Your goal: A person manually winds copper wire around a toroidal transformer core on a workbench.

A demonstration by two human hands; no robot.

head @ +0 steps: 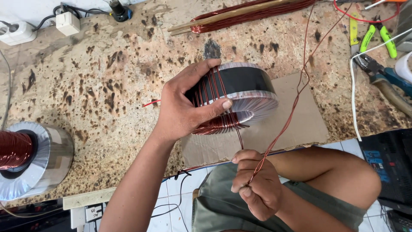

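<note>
Copper-red enamelled wire [281, 129], doubled up, running from the right hand [257, 187] up and away to the far right of the worktop [107, 86], then off the top edge of view. Same wire also going the short way from that fist up to the toroidal core [240, 96], meeting it at the near underside where the fresh turns sit. So: core lying up and slightly left of the right grip, wire stretched nearly straight between the two, long axis of that stretch close to vertical in the head view.

Left hand [184, 107] much nearer the core, in fact clamped on it: thumb across the front over the turns, fingers curled over the top, holding it tipped up on edge on a piece of cardboard [296, 124]. Right grip closed tight into a fist around the wire, held below the worktop edge, over the lap.

Core itself: fat ring, black band round the outside, silvery-white tape on the flanks, a handful of red turns bunched under the left thumb, rest of the ring bare.

Off to the left, a second taped ring with a copper spool [15, 150] inside. Far right, green-handled cutters [377, 36] and pliers [382, 73]. Along the far edge, a long wooden stick loaded with more copper wire [240, 15].
</note>
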